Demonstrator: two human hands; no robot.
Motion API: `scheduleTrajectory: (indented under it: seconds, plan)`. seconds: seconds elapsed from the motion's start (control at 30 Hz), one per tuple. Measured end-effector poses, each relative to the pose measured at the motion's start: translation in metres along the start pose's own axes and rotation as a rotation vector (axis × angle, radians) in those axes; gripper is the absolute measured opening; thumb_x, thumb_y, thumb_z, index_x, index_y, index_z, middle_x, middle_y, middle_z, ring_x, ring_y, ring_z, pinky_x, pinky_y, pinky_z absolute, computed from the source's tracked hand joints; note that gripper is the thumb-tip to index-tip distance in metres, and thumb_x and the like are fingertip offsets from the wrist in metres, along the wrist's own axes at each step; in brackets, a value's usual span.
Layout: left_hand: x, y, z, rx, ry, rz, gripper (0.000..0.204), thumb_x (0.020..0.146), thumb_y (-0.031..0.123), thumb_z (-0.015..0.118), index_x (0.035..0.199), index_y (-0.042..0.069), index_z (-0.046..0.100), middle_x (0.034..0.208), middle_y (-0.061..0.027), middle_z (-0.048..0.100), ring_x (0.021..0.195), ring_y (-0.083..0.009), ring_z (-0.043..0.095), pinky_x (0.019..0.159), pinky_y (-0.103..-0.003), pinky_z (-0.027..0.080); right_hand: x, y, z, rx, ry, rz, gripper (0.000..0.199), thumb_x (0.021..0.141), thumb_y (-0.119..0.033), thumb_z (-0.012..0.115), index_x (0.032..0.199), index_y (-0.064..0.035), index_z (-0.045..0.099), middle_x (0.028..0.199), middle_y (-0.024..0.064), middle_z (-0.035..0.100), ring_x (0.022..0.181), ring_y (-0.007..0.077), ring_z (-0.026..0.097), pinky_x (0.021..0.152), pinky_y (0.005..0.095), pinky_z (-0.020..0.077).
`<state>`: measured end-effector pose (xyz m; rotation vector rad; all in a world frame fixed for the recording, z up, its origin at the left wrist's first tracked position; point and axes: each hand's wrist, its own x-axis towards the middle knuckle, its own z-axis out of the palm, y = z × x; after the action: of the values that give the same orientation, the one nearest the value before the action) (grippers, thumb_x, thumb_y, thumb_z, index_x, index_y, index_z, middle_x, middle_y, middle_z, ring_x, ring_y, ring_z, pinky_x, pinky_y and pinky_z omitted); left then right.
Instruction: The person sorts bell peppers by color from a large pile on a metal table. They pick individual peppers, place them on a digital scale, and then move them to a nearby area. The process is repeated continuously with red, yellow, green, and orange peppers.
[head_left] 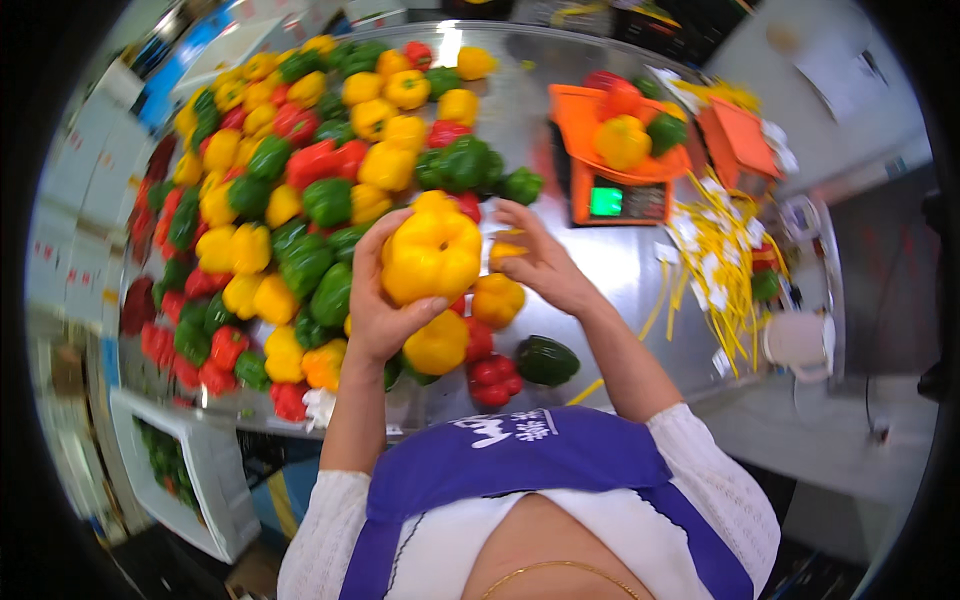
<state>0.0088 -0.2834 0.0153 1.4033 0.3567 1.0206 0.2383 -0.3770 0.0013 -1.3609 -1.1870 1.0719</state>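
Observation:
My left hand [378, 318] is shut around a large yellow bell pepper [430, 255], lifted above the steel table [610, 265]. My right hand [540, 262] touches the pepper's right side, its fingers pinching a small yellow piece [505, 250] there. Beneath my hands lie two more yellow peppers [497, 297], a red pepper [492, 378] and a dark green pepper [546, 360].
A big heap of red, yellow and green peppers [290, 190] covers the table's left half. An orange scale [612, 165] holds a yellow, a red and a green pepper. Yellow strips and white labels [715, 260] lie at the right. A white box [190, 470] stands at lower left.

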Motion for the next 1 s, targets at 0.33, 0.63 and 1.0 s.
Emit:
scheduleTrajectory:
  seconds: [0.33, 0.63, 1.0]
  plan:
    - [0.009, -0.012, 0.075, -0.022, -0.079, -0.333, 0.092, 0.085, 0.009, 0.073, 0.160, 0.010, 0.022, 0.156, -0.0153, 0.036, 0.143, -0.0301, 0.041, 0.116, -0.041, 0.039, -0.033, -0.021, -0.033, 0.278, 0.106, -0.201, 0.066, 0.097, -0.025, 0.067, 0.153, -0.0078, 0.036, 0.142, 0.0105, 0.050, 0.132, 0.0245, 0.051, 0.113, 0.0373, 0.0401]
    - [0.035, -0.028, 0.107, 0.171, -0.193, -0.314, 0.090, 0.076, 0.014, 0.089, 0.148, 0.007, 0.035, 0.139, -0.0118, 0.051, 0.124, -0.0253, 0.058, 0.103, -0.039, 0.051, 0.003, -0.005, -0.137, -0.571, 0.299, -0.226, 0.052, 0.092, -0.035, 0.070, 0.132, -0.0025, 0.058, 0.113, 0.0157, 0.066, 0.103, 0.0318, 0.065, 0.090, 0.0409, 0.0537]
    - [0.126, -0.100, 0.172, 0.011, -0.090, -0.293, 0.081, 0.081, 0.015, 0.082, 0.146, 0.002, 0.036, 0.139, -0.0142, 0.049, 0.128, -0.0257, 0.054, 0.105, -0.037, 0.047, 0.069, 0.019, -0.237, -1.139, 0.524, 0.102, 0.076, 0.081, -0.045, 0.077, 0.143, -0.0110, 0.049, 0.115, 0.0192, 0.063, 0.103, 0.0389, 0.067, 0.085, 0.0498, 0.0546]
